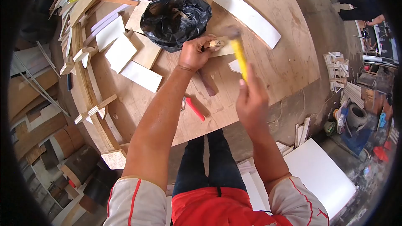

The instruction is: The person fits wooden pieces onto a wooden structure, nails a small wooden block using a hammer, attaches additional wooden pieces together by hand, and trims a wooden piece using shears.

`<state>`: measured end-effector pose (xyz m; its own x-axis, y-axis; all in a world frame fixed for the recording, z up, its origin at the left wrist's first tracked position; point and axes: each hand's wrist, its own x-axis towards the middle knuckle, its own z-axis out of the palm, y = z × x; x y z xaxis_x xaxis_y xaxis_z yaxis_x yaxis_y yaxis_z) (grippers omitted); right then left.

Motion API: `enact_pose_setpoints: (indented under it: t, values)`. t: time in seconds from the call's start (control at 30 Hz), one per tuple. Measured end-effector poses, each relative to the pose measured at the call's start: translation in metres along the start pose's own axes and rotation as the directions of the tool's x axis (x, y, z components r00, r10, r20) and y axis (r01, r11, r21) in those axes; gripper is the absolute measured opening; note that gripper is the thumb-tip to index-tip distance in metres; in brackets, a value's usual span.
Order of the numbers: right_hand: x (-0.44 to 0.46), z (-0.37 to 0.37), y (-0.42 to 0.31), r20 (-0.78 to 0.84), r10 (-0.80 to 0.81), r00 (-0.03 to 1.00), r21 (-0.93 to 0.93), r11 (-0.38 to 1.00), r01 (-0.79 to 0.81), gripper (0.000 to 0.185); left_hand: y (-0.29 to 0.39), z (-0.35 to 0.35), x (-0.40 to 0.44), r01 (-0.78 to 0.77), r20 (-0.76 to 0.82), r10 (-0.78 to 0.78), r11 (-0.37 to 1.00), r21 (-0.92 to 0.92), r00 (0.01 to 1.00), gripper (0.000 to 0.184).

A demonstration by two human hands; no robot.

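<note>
Hammer: upper centre of the frame, right of the bag mouth; yellow handle (240, 60) slanting up to a blurred dark head (230, 32).
Right hand (253, 100): closed round the lower part of the handle, right of centre; slightly blurred.
Hammer handling: likely head-heavy, stiff throughout, hard to damage. Best hold is low on the handle, where the hand sits now – a firm wrap, since a smooth grip could slip if sweaty.
Wood block (215, 43): small, pale, upper centre, at the left fingertips, close to the hammer head; whether they touch, cannot tell.
Left hand (197, 53): fingers curled, gripping the block; the exact finger placing is partly hidden.
Block handling: looks light and stiff, dry rather than slick; might split near an edge. Best taken by its sides, fingertips kept off the face nearest the hammer.
Pale strip (224, 51): flat on the bench (289, 73), below and right of the block; probably rigid, easiest held by a long edge.
Black bag (161, 37): upper centre, beside the left hand, mouth open – thin, soft, likely to snag or tear; contents unclear.
Red-handled tool (195, 109): lies near the bench's lower edge, centre of the frame; untouched, easiest picked up by its handle.
</note>
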<state>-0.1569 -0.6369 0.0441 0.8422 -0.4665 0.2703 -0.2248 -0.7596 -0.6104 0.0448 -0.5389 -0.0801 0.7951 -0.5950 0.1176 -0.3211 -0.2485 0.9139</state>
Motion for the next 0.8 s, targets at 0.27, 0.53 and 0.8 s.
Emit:
enact_pose_setpoints:
  t: [0.27,0.53,0.8]
  values:
    - [0.007,-0.014,-0.009,-0.057,0.022,0.998,0.053,0.998,-0.019,0.055,-0.011,0.007,0.0,-0.136,-0.057,0.134,0.99,-0.034,0.989,0.038]
    - [-0.002,0.004,0.007,-0.026,0.026,0.999,0.001,1.0,-0.026,0.059,-0.004,0.001,0.0,-0.03,0.007,0.03,0.998,-0.047,1.0,0.033]
    - [-0.007,0.005,0.017,0.102,0.124,0.987,-0.039,0.992,-0.121,0.055,-0.003,0.001,0.003,-0.065,-0.012,0.065,0.996,-0.056,0.998,0.033]
